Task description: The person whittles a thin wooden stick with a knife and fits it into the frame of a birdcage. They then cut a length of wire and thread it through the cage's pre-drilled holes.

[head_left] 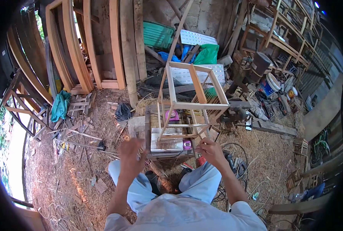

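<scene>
A box-shaped wooden frame point(172, 92) with thin rods along its right side stands on a low bench point(142, 133) in front of me. A loose wooden slat point(197, 82) lies across its top. My left hand point(131, 154) is raised above my left knee, left of the bench, its fingers smeared by motion. My right hand point(211, 151) is near the frame's lower right corner, thumb and fingers pinched together; anything between them is too small to make out. A white board point(167, 145) lies under the frame, with a pink object point(187, 144) at its right edge.
Tall wooden frames point(72, 50) lean at the back left. A green crate point(158, 34) and plastic sheets stand by the back wall. A bench vise point(236, 114) is right of the frame, beside a long timber point(273, 127). Cables and wood scraps litter the floor.
</scene>
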`<state>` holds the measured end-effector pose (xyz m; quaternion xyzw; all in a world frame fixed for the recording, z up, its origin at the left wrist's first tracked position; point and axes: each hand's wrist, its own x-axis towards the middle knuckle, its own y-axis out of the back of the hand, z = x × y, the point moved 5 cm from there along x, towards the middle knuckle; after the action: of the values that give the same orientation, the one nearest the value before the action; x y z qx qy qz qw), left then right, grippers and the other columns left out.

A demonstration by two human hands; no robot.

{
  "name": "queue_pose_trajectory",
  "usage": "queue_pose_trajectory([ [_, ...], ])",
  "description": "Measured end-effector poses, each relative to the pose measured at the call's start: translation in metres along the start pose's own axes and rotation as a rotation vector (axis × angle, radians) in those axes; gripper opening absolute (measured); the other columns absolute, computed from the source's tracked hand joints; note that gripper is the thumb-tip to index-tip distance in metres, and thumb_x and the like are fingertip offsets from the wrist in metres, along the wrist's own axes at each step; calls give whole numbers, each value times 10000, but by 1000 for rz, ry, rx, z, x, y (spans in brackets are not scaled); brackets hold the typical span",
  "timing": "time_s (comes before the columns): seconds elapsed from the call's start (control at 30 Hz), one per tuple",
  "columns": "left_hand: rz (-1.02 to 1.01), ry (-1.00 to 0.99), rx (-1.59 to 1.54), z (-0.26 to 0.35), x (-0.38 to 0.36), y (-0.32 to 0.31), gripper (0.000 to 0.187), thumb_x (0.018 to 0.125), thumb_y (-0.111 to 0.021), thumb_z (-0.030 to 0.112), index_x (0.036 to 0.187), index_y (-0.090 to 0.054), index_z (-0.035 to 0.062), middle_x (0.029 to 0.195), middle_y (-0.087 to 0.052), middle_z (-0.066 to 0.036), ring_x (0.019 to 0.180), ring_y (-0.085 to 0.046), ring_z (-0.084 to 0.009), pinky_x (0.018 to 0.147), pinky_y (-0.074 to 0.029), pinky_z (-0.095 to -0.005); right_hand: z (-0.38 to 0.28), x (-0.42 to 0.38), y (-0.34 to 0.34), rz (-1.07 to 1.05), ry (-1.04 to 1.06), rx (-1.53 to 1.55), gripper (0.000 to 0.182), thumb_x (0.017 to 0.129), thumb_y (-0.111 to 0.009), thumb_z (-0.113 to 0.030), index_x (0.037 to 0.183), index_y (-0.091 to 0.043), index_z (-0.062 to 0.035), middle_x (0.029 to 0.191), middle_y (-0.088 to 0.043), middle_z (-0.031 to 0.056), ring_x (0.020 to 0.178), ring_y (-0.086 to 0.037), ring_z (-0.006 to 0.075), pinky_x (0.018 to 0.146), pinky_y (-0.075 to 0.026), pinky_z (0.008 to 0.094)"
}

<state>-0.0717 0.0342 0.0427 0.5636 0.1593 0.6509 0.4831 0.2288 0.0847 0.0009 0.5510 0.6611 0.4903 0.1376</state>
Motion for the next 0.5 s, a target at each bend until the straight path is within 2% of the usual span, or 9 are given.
queue_pose_trajectory([
  [0.07, -141, -106, -67, 8, -6, -19, 317, 789, -651, 140, 1094, -575, 98, 1073, -577, -98, 1061, -528, -301, 936, -371, -467, 9, 4, 0, 9, -1, 47, 130, 719, -720, -141, 709, -654, -30, 846, -601, 71, 701, -621, 284, 598, -485, 398],
  [0.13, -374, -35, -256, -4, -22, -52, 170, 846, -587, 156, 1005, -611, 101, 960, -621, -63, 905, -609, -271, 841, -459, -413, 18, 9, 6, 69, 48, 12, 282, 771, -652, -96, 1050, -633, -59, 854, -591, 95, 735, -608, 347, 625, -486, 419],
  [0.17, -373, -45, -260, -3, -25, -56, 170, 846, -587, 156, 1005, -611, 101, 960, -621, -63, 905, -609, -271, 841, -459, -413, 16, 11, 9, 76, 44, 6, 282, 771, -652, -96, 1050, -633, -59, 854, -591, 95, 735, -608, 347, 625, -486, 419],
  [0.23, -423, 88, -359, -3, -26, -62, 138, 875, -547, 142, 963, -630, 76, 885, -646, -92, 783, -633, -299, 720, -509, -387, 5, 14, 28, 262, -109, -182, 445, 813, -619, -73, 1231, -482, -7, 817, -613, 134, 697, -598, 390, 612, -478, 433],
  [0.27, -425, 79, -363, -1, -27, -65, 138, 875, -547, 142, 963, -630, 76, 885, -646, -92, 783, -633, -299, 720, -509, -387, 8, 11, 28, 268, -116, -188, 445, 813, -619, -73, 1231, -482, -7, 817, -613, 134, 697, -598, 390, 612, -478, 433],
  [0.33, -376, 77, -490, 1, -29, -68, 131, 875, -556, 131, 951, -641, 66, 881, -659, -113, 759, -634, -325, 679, -513, -397, 11, -1, 23, 319, -53, -84, 563, 876, -510, -25, 1367, -240, 26, 890, -594, 200, 775, -581, 424, 662, -471, 447],
  [0.37, -376, 77, -491, 1, -31, -72, 131, 875, -556, 131, 951, -641, 66, 881, -659, -113, 759, -634, -325, 679, -513, -397, 10, -7, 22, 318, -54, -85, 563, 876, -510, -25, 1367, -240, 26, 890, -594, 200, 775, -581, 424, 662, -471, 447],
  [0.43, -316, 149, -534, -1, -33, -74, 127, 873, -566, 117, 940, -653, 53, 895, -668, -125, 783, -641, -315, 667, -506, -370, 19, -25, 5, 15, -340, 188, 526, 905, -445, -10, 1373, -210, 40, 912, -599, 222, 765, -574, 418, 670, -463, 454],
  [0.5, -371, 230, -527, 4, -32, -70, 130, 873, -567, 109, 953, -652, 52, 881, -667, -134, 772, -644, -309, 662, -501, -361, 27, -41, -7, 18, -421, 133, 490, 899, -438, 7, 1359, -271, 31, 890, -613, 218, 730, -568, 426, 653, -466, 448],
])
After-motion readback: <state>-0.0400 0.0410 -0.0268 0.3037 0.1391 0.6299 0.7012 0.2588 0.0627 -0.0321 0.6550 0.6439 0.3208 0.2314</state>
